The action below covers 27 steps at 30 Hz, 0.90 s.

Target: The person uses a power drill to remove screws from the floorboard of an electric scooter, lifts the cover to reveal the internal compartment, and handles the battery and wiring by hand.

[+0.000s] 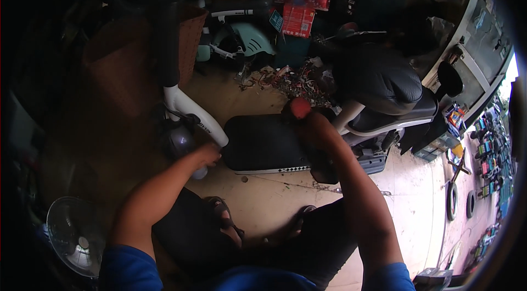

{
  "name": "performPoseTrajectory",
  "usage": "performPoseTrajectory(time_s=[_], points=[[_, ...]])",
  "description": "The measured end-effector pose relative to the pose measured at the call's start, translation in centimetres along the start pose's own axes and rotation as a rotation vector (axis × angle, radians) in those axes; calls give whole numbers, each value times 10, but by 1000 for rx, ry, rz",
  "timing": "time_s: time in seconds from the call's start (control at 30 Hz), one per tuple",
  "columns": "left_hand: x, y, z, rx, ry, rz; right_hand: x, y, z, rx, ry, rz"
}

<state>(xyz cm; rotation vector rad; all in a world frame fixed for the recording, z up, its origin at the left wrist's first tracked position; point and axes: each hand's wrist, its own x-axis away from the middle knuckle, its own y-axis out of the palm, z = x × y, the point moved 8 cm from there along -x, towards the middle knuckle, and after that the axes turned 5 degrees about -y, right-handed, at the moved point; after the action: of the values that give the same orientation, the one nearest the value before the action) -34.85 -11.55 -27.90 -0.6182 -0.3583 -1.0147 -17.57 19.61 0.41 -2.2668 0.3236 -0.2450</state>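
In front of me stands an electric scooter with a white frame tube (197, 115) and a flat black footboard (266, 140). My right hand (315, 133) is wrapped round what looks like a cordless drill (300, 108). Its round end is red, its body is dark, and a dark block shows below my hand. The tool is over the footboard's right end, and its tip is hidden. At the foot of the frame tube, beside the footboard's front end, my left hand (207, 156) has its fingers curled together. What they hold, if anything, is too dark to make out.
A padded black seat (379, 80) rises at the right. Brown baskets (123, 66) stand at the left, with a fan (77, 236) below. Scrap and wires (302, 82) lie behind the footboard, near a red box (298, 20). Tyres (452, 201) lie on the bright floor.
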Motion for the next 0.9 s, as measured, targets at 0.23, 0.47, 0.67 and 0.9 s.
performPoseTrajectory(time_s=[0.23,0.47,0.67,0.9], points=[[-36,3,-58,370,-153,-141,32,78,-78,-114,-220,-313],[-33,27,7,-518,193,-225,11,126,-80,134,-367,-327],[-15,31,29,27,-233,93,8,126,-80,100,-341,-292],[19,29,65,331,-279,212,7,155,-89,233,-518,-262]])
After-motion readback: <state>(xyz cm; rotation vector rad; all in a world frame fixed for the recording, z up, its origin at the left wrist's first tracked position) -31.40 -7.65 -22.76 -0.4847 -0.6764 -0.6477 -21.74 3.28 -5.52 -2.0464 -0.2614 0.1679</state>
